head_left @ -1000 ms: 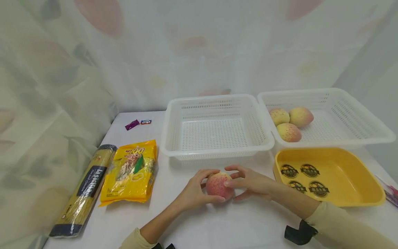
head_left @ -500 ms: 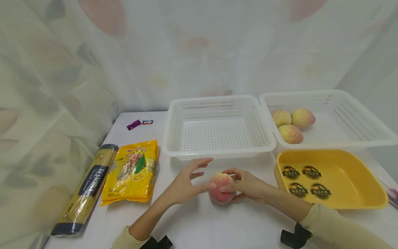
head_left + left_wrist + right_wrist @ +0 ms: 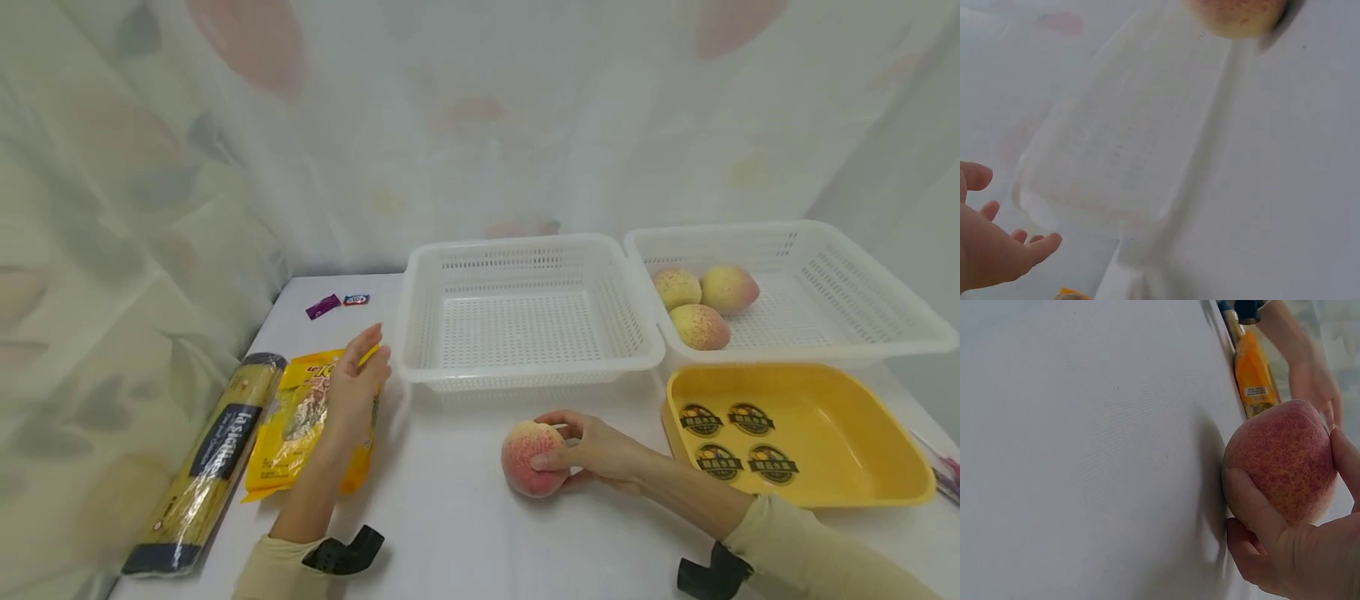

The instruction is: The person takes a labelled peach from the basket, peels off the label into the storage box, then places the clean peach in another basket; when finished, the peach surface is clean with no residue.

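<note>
My right hand (image 3: 581,450) grips a pink-red peach (image 3: 531,458) that rests on the white table in front of the empty white basket (image 3: 525,360); thumb and fingers curl round the peach (image 3: 1282,462) in the right wrist view. My left hand (image 3: 358,379) hovers open, fingers straight, over the yellow snack bag (image 3: 300,425) at the left. The left hand (image 3: 997,240) appears at the lower left of the left wrist view, holding nothing, with the peach (image 3: 1238,15) at the top edge.
A spaghetti pack (image 3: 206,462) lies left of the snack bag. A second white basket (image 3: 862,333) at the back right holds three peaches (image 3: 699,325). A yellow tray (image 3: 795,492) sits at the right front. Two small candy wrappers (image 3: 333,303) lie at the back left.
My left hand let go of the peach and moved left over the yellow snack bag. My right hand keeps hold of the peach, which stayed nearly in place.
</note>
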Available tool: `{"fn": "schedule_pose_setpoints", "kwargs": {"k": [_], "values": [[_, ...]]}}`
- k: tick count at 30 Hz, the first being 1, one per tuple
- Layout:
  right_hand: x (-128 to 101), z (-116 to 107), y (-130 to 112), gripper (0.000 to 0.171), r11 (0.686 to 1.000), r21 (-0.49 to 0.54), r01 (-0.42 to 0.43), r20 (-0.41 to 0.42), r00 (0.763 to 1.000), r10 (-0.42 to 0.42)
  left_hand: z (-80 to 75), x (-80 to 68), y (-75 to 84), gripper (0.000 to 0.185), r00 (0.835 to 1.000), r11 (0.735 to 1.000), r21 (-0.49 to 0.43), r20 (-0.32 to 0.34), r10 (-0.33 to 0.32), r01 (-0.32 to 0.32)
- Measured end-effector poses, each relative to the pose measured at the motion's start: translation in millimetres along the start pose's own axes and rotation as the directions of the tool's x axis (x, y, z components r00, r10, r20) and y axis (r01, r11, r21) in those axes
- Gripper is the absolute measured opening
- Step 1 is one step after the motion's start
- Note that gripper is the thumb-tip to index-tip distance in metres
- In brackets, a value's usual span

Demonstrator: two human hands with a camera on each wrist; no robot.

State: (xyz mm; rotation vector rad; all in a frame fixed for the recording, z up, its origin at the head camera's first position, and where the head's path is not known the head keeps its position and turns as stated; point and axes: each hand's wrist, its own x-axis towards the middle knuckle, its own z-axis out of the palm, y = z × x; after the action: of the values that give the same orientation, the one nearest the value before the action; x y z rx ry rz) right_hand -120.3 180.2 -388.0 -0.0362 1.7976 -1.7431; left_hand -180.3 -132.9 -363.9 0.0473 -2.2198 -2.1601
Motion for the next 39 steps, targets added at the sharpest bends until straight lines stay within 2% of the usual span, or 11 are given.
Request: {"fn": "schedule_pose_setpoints", "kwargs": {"k": [2,5,13,16,19,21,25,29,32,35,39], "values": [[-0.2,0.0,0.9,0.066,1.000,0.003,-0.001,-0.002,1.000,0.001,4.5,3.3,-9.3,0.050,0.999,0.998,-0.042,0.025,-0.044,0.045],[-0.2,0.0,1.7,0.066,1.000,0.008,0.000,-0.002,1.000,0.000,13.3,5.0,-18.5,0.047,0.996,0.993,-0.093,0.050,-0.068,0.072],[-1.6,-4.4,0.4,0.067,1.000,0.023,0.021,0.018,1.000,-0.022,21.6,1.9,-21.2,0.045,0.998,0.991,-0.124,0.048,-0.048,0.053],[-9.4,-14.5,-13.7,0.068,0.998,0.026,0.053,0.073,0.996,-0.055,21.8,2.0,-21.4,0.046,0.998,0.990,-0.127,0.047,-0.050,0.055],[-25.1,-32.1,-41.4,0.071,0.993,-0.003,0.115,0.121,0.986,-0.114,22.0,2.4,-21.4,0.045,0.998,0.991,-0.118,0.049,-0.051,0.056],[-38.5,-47.9,-63.5,0.073,0.986,-0.037,0.165,0.120,0.980,-0.160,22.0,2.8,-21.7,0.045,0.997,0.993,-0.107,0.052,-0.049,0.054],[-62.1,-88.2,-102.3,0.069,0.955,-0.132,0.264,0.047,0.964,-0.260,22.0,3.4,-22.5,0.045,0.997,0.994,-0.099,0.059,-0.041,0.047],[-76.8,-141.5,-122.6,0.056,0.905,-0.278,0.322,-0.021,0.940,-0.341,21.2,3.4,-22.6,0.046,0.997,0.993,-0.114,0.066,-0.036,0.043],[-83.3,-184.6,-124.3,0.050,0.860,-0.383,0.336,-0.074,0.917,-0.392,20.7,2.9,-23.1,0.046,0.997,0.992,-0.115,0.068,-0.039,0.047],[-87.0,-224.4,-117.1,0.050,0.838,-0.424,0.343,-0.125,0.895,-0.429,20.5,2.4,-23.7,0.046,0.997,0.994,-0.094,0.066,-0.041,0.047],[-89.8,-269.8,-97.4,0.048,0.858,-0.415,0.303,-0.190,0.893,-0.408,20.5,2.0,-23.8,0.046,0.997,0.995,-0.087,0.070,-0.031,0.037]]}}
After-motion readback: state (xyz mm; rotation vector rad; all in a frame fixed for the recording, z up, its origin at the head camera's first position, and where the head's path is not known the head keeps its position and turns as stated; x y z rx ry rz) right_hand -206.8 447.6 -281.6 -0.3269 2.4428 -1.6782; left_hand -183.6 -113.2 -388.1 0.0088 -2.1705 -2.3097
